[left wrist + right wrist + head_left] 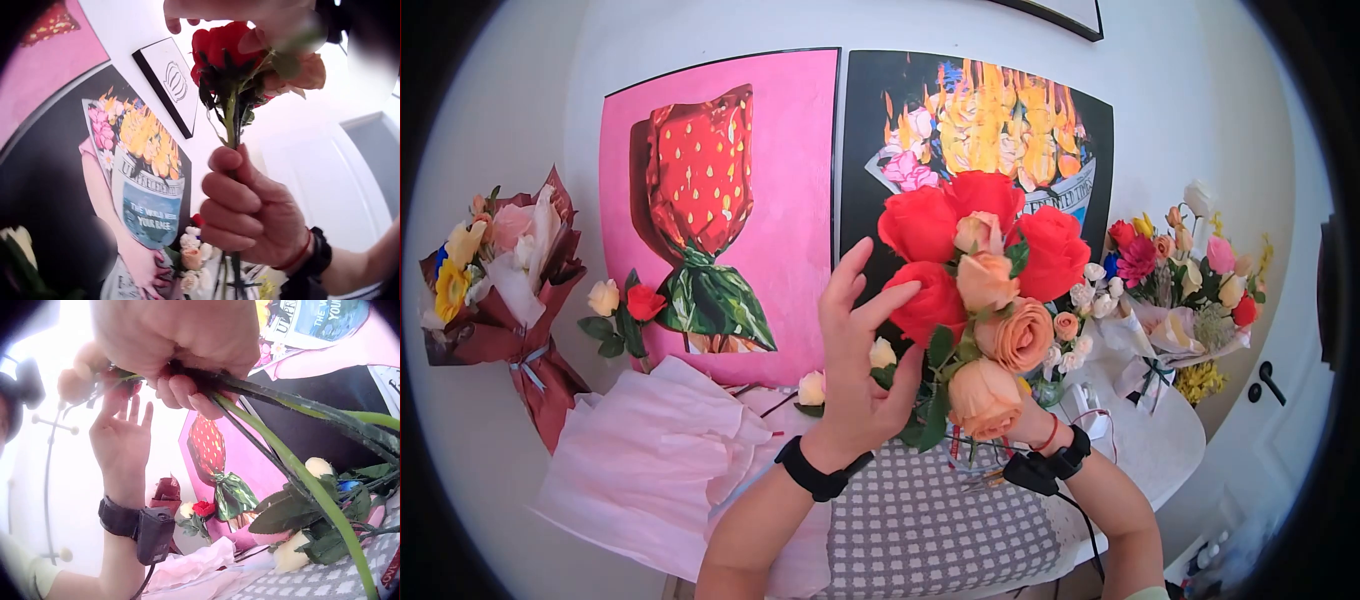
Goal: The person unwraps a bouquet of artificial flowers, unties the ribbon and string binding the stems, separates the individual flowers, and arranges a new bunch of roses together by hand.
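A bunch of artificial red roses (1053, 250) and peach roses (1015, 335) stands upright over the table. My right hand (240, 209) grips its stems (300, 475) in a closed fist; in the head view the blooms hide most of that hand. My left hand (862, 350) is at the bunch's left side, fingers spread and nearly straight, with a fingertip at the lower left red rose (927, 303). Below the fist the long green stems fan out in the right wrist view.
Pink wrapping paper (650, 450) covers the table's left side, beside a grey checked cloth (940, 520). Loose cream roses (294, 550) lie on the cloth. Wrapped bouquets stand at the left (525, 290) and right (1180, 290). Two paintings (800, 130) lean against the wall.
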A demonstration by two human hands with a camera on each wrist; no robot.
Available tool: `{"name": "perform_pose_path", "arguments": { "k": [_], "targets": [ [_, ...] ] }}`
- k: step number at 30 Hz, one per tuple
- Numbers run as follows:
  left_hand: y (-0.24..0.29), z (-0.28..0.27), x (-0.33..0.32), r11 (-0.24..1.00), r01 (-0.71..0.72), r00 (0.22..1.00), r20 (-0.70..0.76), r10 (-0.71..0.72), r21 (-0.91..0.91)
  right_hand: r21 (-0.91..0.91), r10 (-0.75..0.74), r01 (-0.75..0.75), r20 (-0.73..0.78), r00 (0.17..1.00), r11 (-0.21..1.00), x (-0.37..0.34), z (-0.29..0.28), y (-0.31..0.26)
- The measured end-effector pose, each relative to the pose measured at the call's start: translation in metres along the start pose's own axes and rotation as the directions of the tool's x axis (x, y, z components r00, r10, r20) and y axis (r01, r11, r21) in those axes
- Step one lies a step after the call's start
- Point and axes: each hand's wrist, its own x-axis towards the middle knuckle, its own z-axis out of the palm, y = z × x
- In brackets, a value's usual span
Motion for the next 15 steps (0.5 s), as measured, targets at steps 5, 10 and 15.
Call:
{"name": "perform_pose_path", "arguments": {
  "k": [5, 10, 15],
  "targets": [
    [0.004, -0.007, 0.012, 1.0, 0.003, 0.998, 0.07, -0.004, 0.008, -0.232, -0.176, 0.194, 0.096, 0.98, 0.953, -0.003, -0.006, 0.01],
    [0.004, -0.017, 0.02, 0.995, -0.072, 0.98, 0.19, 0.057, 0.071, -0.38, -0.297, 0.365, 0.226, 0.928, 0.85, -0.005, -0.008, 0.006],
    [0.004, -0.027, 0.026, 0.984, -0.131, 0.949, 0.302, 0.089, 0.122, -0.329, -0.069, 0.088, 0.069, 0.995, 0.94, -0.013, -0.011, 0.011]
  ]
}}
